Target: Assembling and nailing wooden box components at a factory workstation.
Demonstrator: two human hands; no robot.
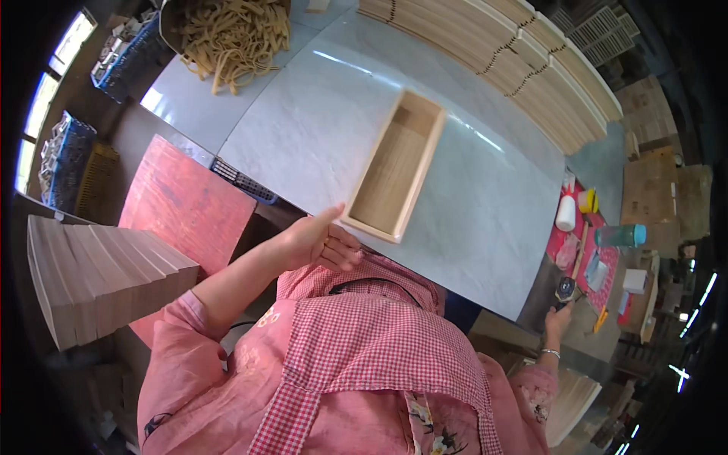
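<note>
An open-topped, rectangular box of pale wood (390, 178) lies slantwise on the grey marbled tabletop (485, 220), its near end close to the front edge. My left hand (326, 241) is at the box's near left corner. Its thumb points up beside that corner, apart from the loosely bent fingers, with nothing seen between them. Off to the right, my right hand (559, 322) is closed around the dark handle of a tool with a round, dark head (566, 288). The tool's exact kind is too small to make out.
Long stacks of thin wooden boards (500, 53) line the far right edge. A container of tan bands (235, 38) stands far left. Wooden pieces (106, 280) stand by a red board (182, 205). Rightward are a white bottle (566, 213) and a green-blue bottle (618, 236).
</note>
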